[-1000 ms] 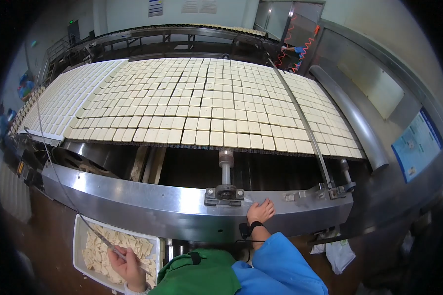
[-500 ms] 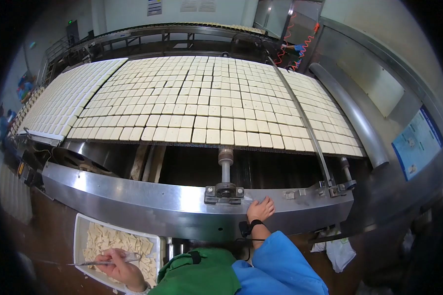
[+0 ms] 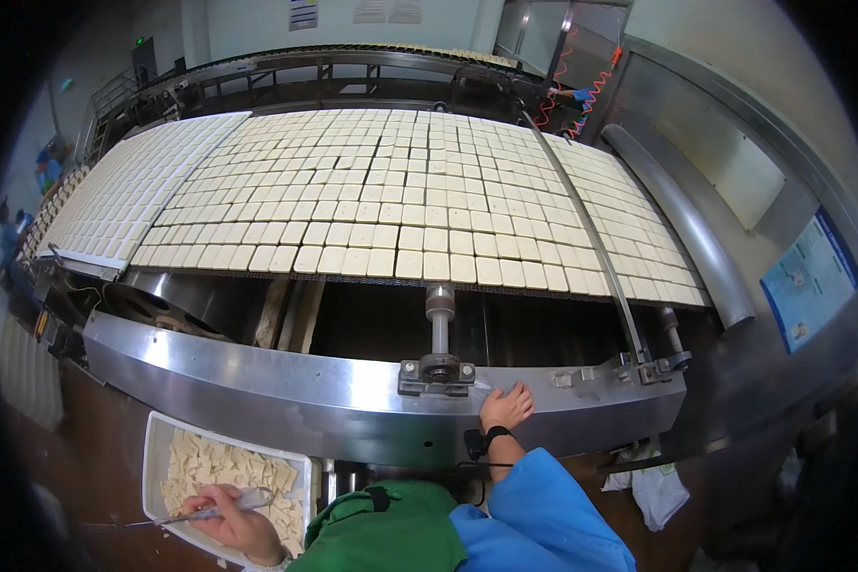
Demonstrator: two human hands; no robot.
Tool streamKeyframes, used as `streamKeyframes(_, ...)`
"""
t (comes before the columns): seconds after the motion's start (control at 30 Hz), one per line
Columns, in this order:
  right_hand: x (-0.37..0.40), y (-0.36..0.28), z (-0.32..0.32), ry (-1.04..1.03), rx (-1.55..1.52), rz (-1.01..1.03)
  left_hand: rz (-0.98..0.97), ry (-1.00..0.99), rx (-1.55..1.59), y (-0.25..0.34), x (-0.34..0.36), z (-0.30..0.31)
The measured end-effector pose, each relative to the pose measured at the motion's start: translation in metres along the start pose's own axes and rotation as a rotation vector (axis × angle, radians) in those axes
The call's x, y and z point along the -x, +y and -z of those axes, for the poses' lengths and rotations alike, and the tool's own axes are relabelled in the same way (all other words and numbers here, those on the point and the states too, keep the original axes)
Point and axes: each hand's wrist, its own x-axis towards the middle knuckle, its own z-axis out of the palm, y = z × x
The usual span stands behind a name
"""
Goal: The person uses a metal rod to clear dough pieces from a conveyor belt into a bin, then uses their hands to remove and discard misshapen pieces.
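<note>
Over a white bin (image 3: 308,477) of pale broken pieces (image 3: 221,461), my left hand (image 3: 227,520) is closed round a long thin tool (image 3: 255,499) with a clear, shiny handle. The tool's thin end points left past the bin's side. My right hand (image 3: 507,407) lies on the steel frame rail (image 3: 257,381) just right of a bearing block (image 3: 436,375), its fingers loosely bent with nothing seen in them. Beyond the rail, rows of cream rectangular blocks (image 3: 353,210) cover a wide conveyor.
A white ridged sheet (image 3: 124,200) of blocks joins the conveyor at left. A metal bar (image 3: 582,210) crosses it at right, near a steel roller (image 3: 682,229). Another conveyor (image 3: 324,71) runs behind. People in blue (image 3: 48,172) are at far left. White bags (image 3: 658,494) lie low at right.
The rows of blocks have shifted to the right along the conveyor. The tool in my left hand has tilted, its thin end now lower. My right hand stays on the rail.
</note>
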Motion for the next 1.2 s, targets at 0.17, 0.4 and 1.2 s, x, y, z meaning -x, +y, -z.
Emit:
streamKeyframes(0.17, 0.009, -0.01, -0.003, -0.012, 0.004, -0.011, 0.015, -0.043, 0.031, 0.003, -0.011, 0.001)
streamKeyframes(0.4, 0.022, -0.024, -0.01, 0.003, 0.005, -0.001, 0.058, -0.071, 0.036, -0.008, -0.029, 0.013)
streamKeyframes(1.2, 0.068, -0.078, -0.024, 0.055, 0.026, 0.012, 0.106, -0.078, 0.052, -0.03, -0.09, 0.039)
